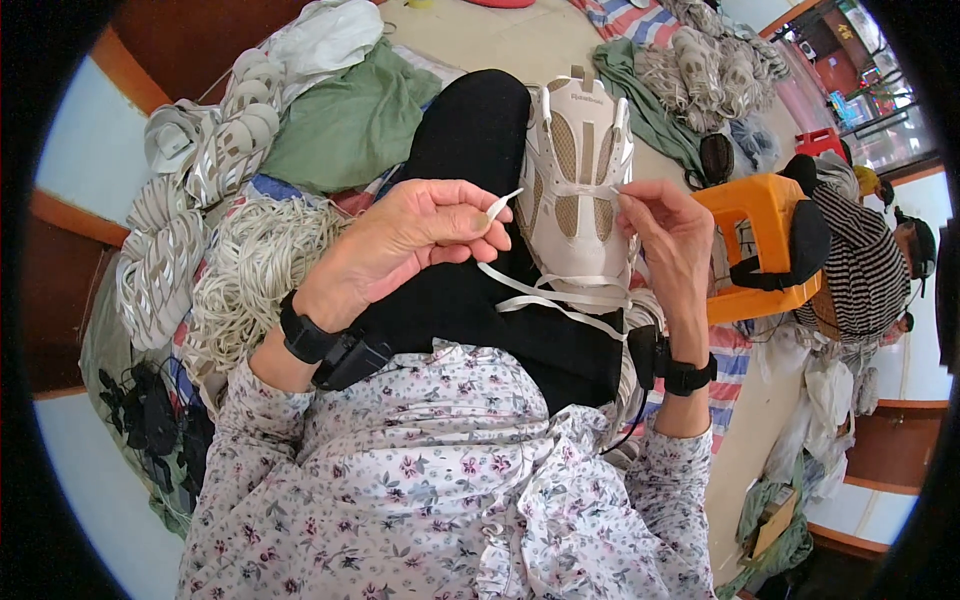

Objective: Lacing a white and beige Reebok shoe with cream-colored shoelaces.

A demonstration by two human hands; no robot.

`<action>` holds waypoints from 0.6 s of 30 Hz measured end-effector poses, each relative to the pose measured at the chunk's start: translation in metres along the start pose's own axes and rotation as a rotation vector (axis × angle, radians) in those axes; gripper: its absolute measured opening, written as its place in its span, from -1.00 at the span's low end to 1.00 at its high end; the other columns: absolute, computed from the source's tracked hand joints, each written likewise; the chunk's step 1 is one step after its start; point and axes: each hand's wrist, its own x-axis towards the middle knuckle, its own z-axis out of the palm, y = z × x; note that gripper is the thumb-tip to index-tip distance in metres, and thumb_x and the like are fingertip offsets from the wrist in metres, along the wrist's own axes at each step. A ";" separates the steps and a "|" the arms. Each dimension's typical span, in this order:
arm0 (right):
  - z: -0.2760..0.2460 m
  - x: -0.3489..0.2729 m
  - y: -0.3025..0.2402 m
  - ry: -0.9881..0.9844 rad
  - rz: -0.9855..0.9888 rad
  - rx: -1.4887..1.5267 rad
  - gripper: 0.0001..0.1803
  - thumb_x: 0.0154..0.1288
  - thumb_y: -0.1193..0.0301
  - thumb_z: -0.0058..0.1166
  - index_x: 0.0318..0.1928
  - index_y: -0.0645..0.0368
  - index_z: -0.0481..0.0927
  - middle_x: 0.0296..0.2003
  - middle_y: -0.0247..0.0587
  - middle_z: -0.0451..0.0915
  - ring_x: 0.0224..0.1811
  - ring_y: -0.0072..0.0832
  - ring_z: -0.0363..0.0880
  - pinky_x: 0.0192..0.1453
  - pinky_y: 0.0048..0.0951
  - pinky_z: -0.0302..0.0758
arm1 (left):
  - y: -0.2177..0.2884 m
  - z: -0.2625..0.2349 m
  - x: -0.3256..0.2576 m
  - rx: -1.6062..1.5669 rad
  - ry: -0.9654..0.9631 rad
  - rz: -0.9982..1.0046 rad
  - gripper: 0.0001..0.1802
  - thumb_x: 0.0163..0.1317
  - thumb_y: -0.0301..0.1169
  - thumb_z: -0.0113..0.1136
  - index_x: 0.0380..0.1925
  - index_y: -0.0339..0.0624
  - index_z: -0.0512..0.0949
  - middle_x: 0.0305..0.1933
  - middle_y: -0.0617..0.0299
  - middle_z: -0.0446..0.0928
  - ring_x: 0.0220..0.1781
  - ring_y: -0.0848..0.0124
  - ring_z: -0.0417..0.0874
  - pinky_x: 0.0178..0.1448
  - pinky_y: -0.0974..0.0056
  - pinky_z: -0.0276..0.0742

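Note:
A beige and white sneaker upper (577,235) with mesh panels lies over my right thigh, its tongue pointing away from me. My left hand (450,222) is just left of it, thumb and fingers pinching a white shoelace (500,204) near its tip. At the upper's right edge, my right hand (664,222) has thumb and forefinger closed on the lace by an eyelet. One stretch of lace crosses the upper between its two sides. Loose lace loops (560,296) hang below the toe end and over my black trousers.
A heap of white laces (262,270) lies at my left, beside stacked uppers (160,265) and a green cloth (345,125). More uppers (700,75) are piled at far right. An orange stool (765,245) stands at right, near a person in stripes (860,250).

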 end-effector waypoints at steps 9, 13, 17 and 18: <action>0.003 0.009 -0.002 0.043 -0.067 -0.267 -0.96 0.16 0.60 0.21 -0.36 0.35 0.66 -0.53 -0.31 0.61 -0.51 -0.66 0.50 -0.37 -0.56 0.47 | -0.007 0.011 0.002 0.027 0.017 0.041 -0.75 0.36 -0.28 0.22 -0.21 -0.28 0.65 -0.42 0.30 0.62 -0.44 0.65 0.59 -0.30 0.58 0.49; 0.003 0.008 -0.019 0.010 -0.180 -0.434 -0.97 0.12 0.65 0.15 -0.40 0.39 0.59 -0.53 -0.15 0.57 -0.52 -0.47 0.55 -0.38 -0.45 0.47 | -0.006 0.018 -0.001 0.056 0.048 0.069 -0.74 0.37 -0.27 0.22 -0.25 -0.28 0.66 -0.51 0.36 0.56 -0.51 0.69 0.50 -0.40 0.59 0.40; 0.002 0.012 -0.026 -0.045 -0.279 -0.552 -0.97 0.10 0.67 0.12 -0.41 0.41 0.56 -0.51 -0.03 0.53 -0.50 -0.28 0.56 -0.36 -0.37 0.46 | -0.004 0.023 -0.003 0.078 0.064 0.073 -0.77 0.36 -0.28 0.23 -0.28 -0.24 0.63 -0.58 0.44 0.47 -0.60 0.75 0.39 -0.55 0.64 0.24; 0.002 0.013 -0.027 -0.061 -0.334 -0.594 -0.97 0.09 0.67 0.11 -0.40 0.41 0.55 -0.50 0.00 0.52 -0.48 -0.22 0.56 -0.35 -0.36 0.46 | -0.005 0.024 -0.003 0.080 0.059 0.078 -0.77 0.36 -0.27 0.23 -0.28 -0.23 0.63 -0.59 0.46 0.45 -0.60 0.75 0.38 -0.55 0.64 0.21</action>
